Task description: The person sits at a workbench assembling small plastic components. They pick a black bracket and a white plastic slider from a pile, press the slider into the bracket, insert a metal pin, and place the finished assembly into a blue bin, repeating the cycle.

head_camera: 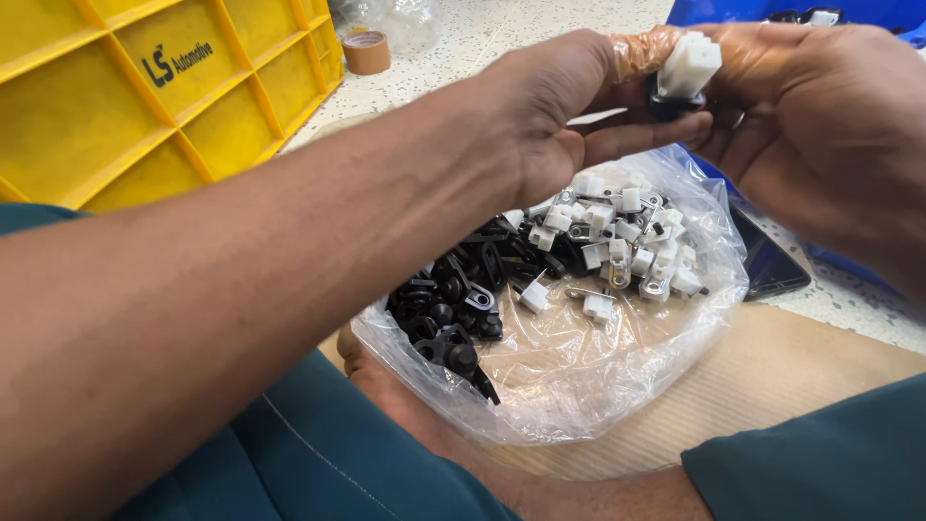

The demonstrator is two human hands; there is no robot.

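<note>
My left hand [564, 111] and my right hand [820, 125] meet near the top of the view. Between their fingers sits a small white plastic connector [689, 64] joined to a black piece [666, 104]. Both hands grip this pair. Tape-like wrap covers my left thumb. Below the hands lies an open clear plastic bag [569, 386] on my lap. Several black plastic clips [449, 309] fill its left side. Several white connectors with metal tabs [627, 236] fill its right side.
A yellow plastic crate [145, 96] stands at the upper left on a speckled floor. A roll of brown tape [367, 51] lies beyond it. A blue bin [772, 12] is behind my right hand, a dark phone [772, 265] below it. Brown cardboard [772, 376] lies under the bag.
</note>
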